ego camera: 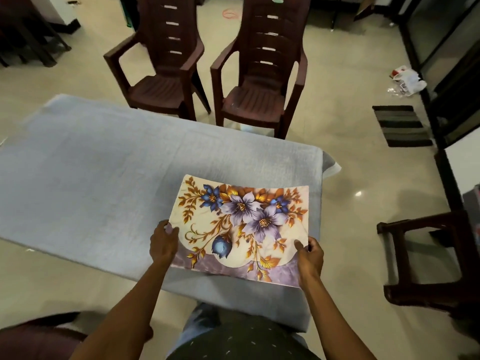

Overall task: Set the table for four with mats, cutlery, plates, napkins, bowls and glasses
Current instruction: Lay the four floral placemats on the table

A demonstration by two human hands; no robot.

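Observation:
A floral place mat, cream with purple and blue flowers and golden leaves, hovers slightly bowed over the near right corner of the table, which is covered with a grey-blue cloth. My left hand pinches the mat's left edge, thumb on top. My right hand pinches its near right corner the same way. Whether more than one mat is in the stack I cannot tell.
Two dark brown plastic chairs stand at the table's far side. A brown stool is on the right, another chair seat at the near left. A striped floor mat and a plastic bag lie on the floor.

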